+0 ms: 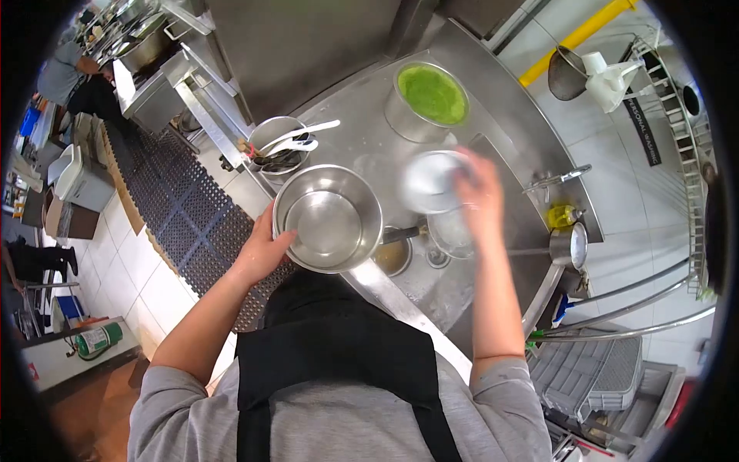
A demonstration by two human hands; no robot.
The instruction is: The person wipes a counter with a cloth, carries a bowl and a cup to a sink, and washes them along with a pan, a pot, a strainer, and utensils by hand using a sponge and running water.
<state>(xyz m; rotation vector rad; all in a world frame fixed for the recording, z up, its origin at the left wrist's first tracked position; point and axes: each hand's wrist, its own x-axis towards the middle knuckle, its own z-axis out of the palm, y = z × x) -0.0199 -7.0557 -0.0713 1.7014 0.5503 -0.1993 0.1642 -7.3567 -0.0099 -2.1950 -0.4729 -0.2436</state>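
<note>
My left hand (pixel 265 248) grips the rim of an empty steel pot (pixel 327 219), tilted so its inside shows, with its dark handle pointing right. On the right, my right hand (pixel 479 192) is closed round the edge of a round white container (pixel 433 182), blurred by motion. Below that container, a clear bowl (pixel 453 232) rests on the steel counter beside the sink. A small pot with brownish liquid (pixel 392 256) stands partly under the steel pot's handle. Behind the steel pot is a metal container (pixel 279 131) holding white-handled utensils.
A tall pot of green liquid (pixel 432 94) stands at the back of the steel counter (pixel 358 100). To the right are a faucet (pixel 558 179), a yellow bottle (pixel 563 215) and a small metal pot (pixel 568 245). Another person (pixel 65 75) stands at the far upper left.
</note>
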